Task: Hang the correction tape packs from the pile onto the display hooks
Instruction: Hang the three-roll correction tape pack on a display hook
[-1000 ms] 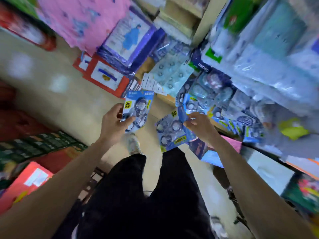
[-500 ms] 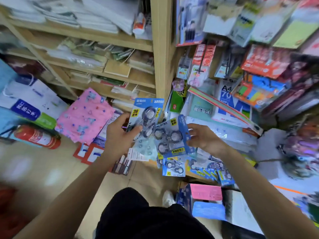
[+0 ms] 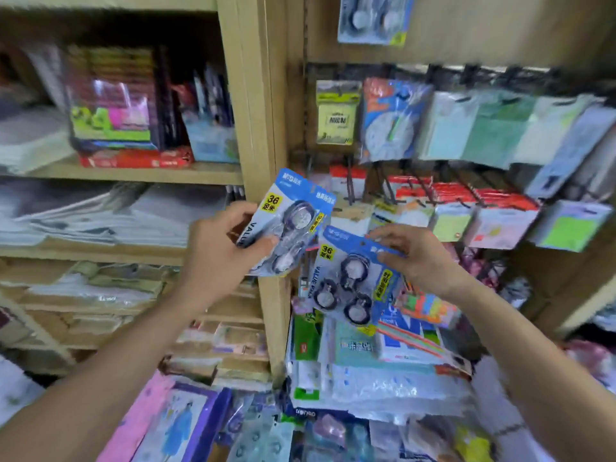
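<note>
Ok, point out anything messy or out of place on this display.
A pile of packs lies heaped at the bottom instead of hanging. The left hand grips the upper pack, the right hand pinches the lower pack; both tilted.

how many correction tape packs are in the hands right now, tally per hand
left hand: 1 blue card-backed correction tape pack
right hand: 1 blue card-backed correction tape pack with three round rollers
total: 2 packs
</note>
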A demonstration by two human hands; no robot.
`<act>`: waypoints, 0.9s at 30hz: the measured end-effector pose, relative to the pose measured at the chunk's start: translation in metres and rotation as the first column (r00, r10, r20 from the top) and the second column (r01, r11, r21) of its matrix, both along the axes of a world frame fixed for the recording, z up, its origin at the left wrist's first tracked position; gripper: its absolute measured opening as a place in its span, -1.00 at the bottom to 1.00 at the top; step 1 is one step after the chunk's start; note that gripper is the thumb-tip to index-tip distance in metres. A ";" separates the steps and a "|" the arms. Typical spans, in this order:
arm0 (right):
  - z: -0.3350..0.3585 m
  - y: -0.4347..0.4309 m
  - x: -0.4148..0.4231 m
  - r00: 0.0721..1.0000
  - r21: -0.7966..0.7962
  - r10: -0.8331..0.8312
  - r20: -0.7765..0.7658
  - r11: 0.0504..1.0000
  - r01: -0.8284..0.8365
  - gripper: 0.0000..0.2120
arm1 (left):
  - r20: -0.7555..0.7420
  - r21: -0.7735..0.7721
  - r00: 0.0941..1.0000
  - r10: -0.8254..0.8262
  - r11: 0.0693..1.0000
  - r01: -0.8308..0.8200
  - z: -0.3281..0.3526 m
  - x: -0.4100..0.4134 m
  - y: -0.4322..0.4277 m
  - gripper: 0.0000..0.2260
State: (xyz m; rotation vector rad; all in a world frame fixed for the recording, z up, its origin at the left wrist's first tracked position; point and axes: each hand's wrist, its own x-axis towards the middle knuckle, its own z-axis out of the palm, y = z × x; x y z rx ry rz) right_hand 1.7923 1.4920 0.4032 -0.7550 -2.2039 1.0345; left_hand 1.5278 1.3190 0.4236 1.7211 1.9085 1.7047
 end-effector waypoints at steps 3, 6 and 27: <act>0.043 0.015 -0.008 0.997 0.156 -0.076 -0.004 0.985 0.076 -0.66 | -0.036 0.081 0.997 -0.064 0.994 0.067 0.044 -0.021 0.028 -0.68; 0.082 0.023 -0.017 0.987 0.188 -0.117 -0.111 0.973 0.136 -0.76 | -0.107 0.156 0.987 -0.118 0.979 0.134 0.083 -0.036 0.051 -0.70; 0.286 0.075 -0.035 0.642 -0.025 -0.170 -0.748 0.973 0.228 -0.87 | -0.178 0.587 0.982 -0.057 0.795 0.152 0.255 -0.043 0.146 -0.69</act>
